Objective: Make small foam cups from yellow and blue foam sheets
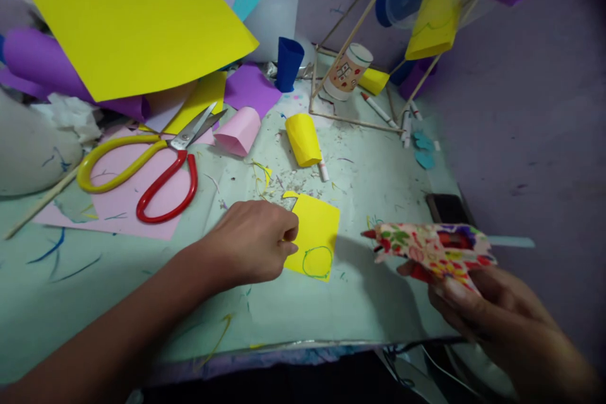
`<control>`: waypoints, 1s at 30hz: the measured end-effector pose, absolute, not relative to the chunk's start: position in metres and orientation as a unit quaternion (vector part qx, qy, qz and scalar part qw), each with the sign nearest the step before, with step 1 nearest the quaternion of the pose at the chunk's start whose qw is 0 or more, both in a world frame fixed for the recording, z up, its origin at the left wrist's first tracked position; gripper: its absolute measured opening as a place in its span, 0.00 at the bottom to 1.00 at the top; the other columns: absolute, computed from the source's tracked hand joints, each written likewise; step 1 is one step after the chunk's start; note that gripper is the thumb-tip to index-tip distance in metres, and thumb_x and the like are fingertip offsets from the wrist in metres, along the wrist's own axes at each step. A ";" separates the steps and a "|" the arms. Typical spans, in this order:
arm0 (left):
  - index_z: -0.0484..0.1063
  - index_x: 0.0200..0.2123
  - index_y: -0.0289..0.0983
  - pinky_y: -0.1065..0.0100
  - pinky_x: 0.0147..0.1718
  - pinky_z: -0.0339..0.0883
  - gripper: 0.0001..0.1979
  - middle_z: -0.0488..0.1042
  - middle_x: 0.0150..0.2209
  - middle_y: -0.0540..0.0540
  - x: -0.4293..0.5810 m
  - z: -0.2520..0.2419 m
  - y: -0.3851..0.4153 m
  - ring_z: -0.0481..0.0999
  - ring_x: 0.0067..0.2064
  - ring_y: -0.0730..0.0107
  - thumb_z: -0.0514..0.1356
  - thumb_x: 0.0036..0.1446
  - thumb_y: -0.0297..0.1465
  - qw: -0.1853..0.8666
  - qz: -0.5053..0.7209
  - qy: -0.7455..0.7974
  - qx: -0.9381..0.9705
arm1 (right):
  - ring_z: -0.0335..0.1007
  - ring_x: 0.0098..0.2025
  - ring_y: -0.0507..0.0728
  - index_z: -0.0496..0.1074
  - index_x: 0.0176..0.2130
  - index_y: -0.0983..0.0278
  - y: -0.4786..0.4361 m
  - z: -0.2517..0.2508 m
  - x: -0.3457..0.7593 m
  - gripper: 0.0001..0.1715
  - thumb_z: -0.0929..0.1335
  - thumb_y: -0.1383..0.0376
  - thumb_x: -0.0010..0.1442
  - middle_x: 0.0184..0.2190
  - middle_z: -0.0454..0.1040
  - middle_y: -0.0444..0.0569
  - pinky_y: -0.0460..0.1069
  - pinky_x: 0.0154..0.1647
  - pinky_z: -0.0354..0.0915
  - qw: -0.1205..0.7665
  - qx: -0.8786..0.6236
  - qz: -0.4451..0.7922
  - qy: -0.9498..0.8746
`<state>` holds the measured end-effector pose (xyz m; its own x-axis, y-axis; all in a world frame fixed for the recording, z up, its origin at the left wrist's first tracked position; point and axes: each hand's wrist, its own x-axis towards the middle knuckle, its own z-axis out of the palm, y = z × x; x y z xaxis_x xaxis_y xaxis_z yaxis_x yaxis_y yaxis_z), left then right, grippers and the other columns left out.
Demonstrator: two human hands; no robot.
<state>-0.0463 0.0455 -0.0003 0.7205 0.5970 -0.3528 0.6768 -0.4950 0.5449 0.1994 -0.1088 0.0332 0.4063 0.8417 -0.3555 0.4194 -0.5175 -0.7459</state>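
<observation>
On the left of the table (284, 315), the scissors (176, 142) lie partly open across pink paper (118, 208), handles toward the near side, probably so they are easy to pick up. Next comes the left hand (258, 237), fingers curled at the left edge of a yellow sheet (312, 224), perhaps to steady it; whether its grip pinches anything, I cannot tell. The sheet lies flat at mid-table with its green circle (317, 262) face up, which leaves the outline readable. At far right, the right hand (487, 309) has its grip wrapped round the handle of a flower-patterned glue gun (421, 252), raised above the table, its nozzle (369, 234) pointing left toward the sheet, seemingly to keep the tip away from the fingers.
</observation>
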 end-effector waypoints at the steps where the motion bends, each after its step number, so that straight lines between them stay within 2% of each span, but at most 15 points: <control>1: 0.69 0.26 0.41 0.68 0.26 0.52 0.06 0.74 0.27 0.51 -0.046 0.000 0.046 0.69 0.29 0.69 0.54 0.50 0.34 0.345 -0.065 0.369 0.861 | 0.54 0.13 0.48 0.70 0.27 0.61 -0.101 0.030 0.202 0.16 0.67 0.51 0.53 0.14 0.61 0.40 0.42 0.09 0.50 0.336 -0.773 0.405 -0.353; 4: 0.70 0.27 0.41 0.68 0.26 0.52 0.06 0.74 0.28 0.51 -0.044 0.002 0.047 0.69 0.30 0.70 0.54 0.51 0.34 0.354 -0.081 0.372 0.854 | 0.60 0.16 0.49 0.70 0.27 0.61 -0.070 0.019 0.211 0.16 0.72 0.53 0.44 0.17 0.66 0.41 0.40 0.09 0.50 0.442 -0.738 0.444 -0.251; 7: 0.69 0.27 0.40 0.68 0.27 0.52 0.06 0.73 0.27 0.52 -0.044 0.003 0.047 0.68 0.30 0.70 0.54 0.51 0.34 0.354 -0.087 0.377 0.852 | 0.65 0.19 0.49 0.71 0.26 0.61 -0.031 0.006 0.218 0.17 0.74 0.55 0.36 0.20 0.71 0.42 0.42 0.14 0.61 0.472 -0.743 0.412 -0.236; 10: 0.68 0.27 0.40 0.68 0.28 0.52 0.06 0.73 0.28 0.52 -0.044 0.004 0.047 0.68 0.30 0.69 0.53 0.51 0.34 0.360 -0.091 0.378 0.848 | 0.68 0.22 0.50 0.73 0.28 0.62 0.001 -0.008 0.222 0.16 0.73 0.55 0.40 0.23 0.73 0.44 0.44 0.19 0.66 0.478 -0.751 0.378 -0.253; 13: 0.68 0.28 0.40 0.68 0.28 0.52 0.06 0.74 0.28 0.52 -0.043 0.005 0.048 0.69 0.31 0.69 0.53 0.52 0.34 0.367 -0.097 0.379 0.844 | 0.69 0.23 0.52 0.73 0.27 0.64 0.017 -0.015 0.225 0.17 0.69 0.52 0.47 0.23 0.74 0.46 0.46 0.23 0.67 0.456 -0.772 0.334 -0.290; 16: 0.68 0.28 0.40 0.68 0.28 0.52 0.06 0.74 0.29 0.52 -0.043 0.005 0.048 0.69 0.31 0.69 0.53 0.52 0.33 0.370 -0.092 0.373 0.846 | 0.70 0.26 0.57 0.74 0.24 0.65 0.019 -0.003 0.225 0.18 0.71 0.51 0.46 0.20 0.72 0.47 0.47 0.21 0.62 0.400 -0.804 0.285 -0.337; 18: 0.68 0.27 0.40 0.68 0.28 0.52 0.06 0.74 0.29 0.52 -0.043 0.004 0.048 0.69 0.31 0.69 0.53 0.52 0.33 0.371 -0.086 0.371 0.847 | 0.70 0.30 0.62 0.76 0.25 0.64 0.023 0.014 0.219 0.17 0.72 0.52 0.43 0.20 0.73 0.49 0.48 0.21 0.57 0.334 -0.836 0.215 -0.380; 20: 0.68 0.27 0.40 0.68 0.28 0.51 0.05 0.74 0.29 0.52 -0.044 0.004 0.047 0.69 0.31 0.69 0.53 0.52 0.33 0.372 -0.076 0.370 0.848 | 0.72 0.33 0.64 0.77 0.33 0.63 0.036 0.033 0.202 0.20 0.68 0.50 0.50 0.26 0.76 0.52 0.49 0.24 0.57 0.184 -0.854 0.074 -0.481; 22: 0.67 0.26 0.40 0.68 0.27 0.51 0.05 0.73 0.28 0.52 -0.045 0.004 0.046 0.69 0.30 0.70 0.53 0.51 0.32 0.371 -0.067 0.368 0.850 | 0.73 0.34 0.62 0.75 0.43 0.62 0.056 0.047 0.178 0.23 0.65 0.50 0.54 0.34 0.78 0.52 0.49 0.28 0.61 0.141 -0.801 0.080 -0.576; 24: 0.67 0.25 0.39 0.69 0.27 0.50 0.05 0.73 0.27 0.52 -0.046 0.005 0.046 0.68 0.29 0.71 0.54 0.51 0.31 0.368 -0.055 0.367 0.853 | 0.74 0.36 0.63 0.70 0.49 0.62 0.081 0.053 0.150 0.31 0.64 0.47 0.53 0.36 0.78 0.54 0.51 0.31 0.63 0.104 -0.765 0.086 -0.629; 27: 0.66 0.24 0.39 0.69 0.26 0.49 0.04 0.72 0.26 0.53 -0.046 0.005 0.046 0.68 0.28 0.71 0.54 0.50 0.30 0.367 -0.044 0.367 0.853 | 0.73 0.40 0.69 0.68 0.49 0.66 0.113 0.048 0.114 0.40 0.65 0.41 0.48 0.36 0.78 0.59 0.55 0.32 0.65 0.018 -0.746 0.047 -0.664; 30: 0.66 0.24 0.39 0.69 0.25 0.48 0.04 0.73 0.26 0.52 -0.046 0.005 0.045 0.69 0.28 0.70 0.54 0.49 0.30 0.359 -0.041 0.369 0.857 | 0.73 0.40 0.69 0.69 0.47 0.68 0.130 0.036 0.097 0.37 0.69 0.46 0.45 0.37 0.77 0.61 0.57 0.35 0.65 -0.023 -0.729 0.046 -0.683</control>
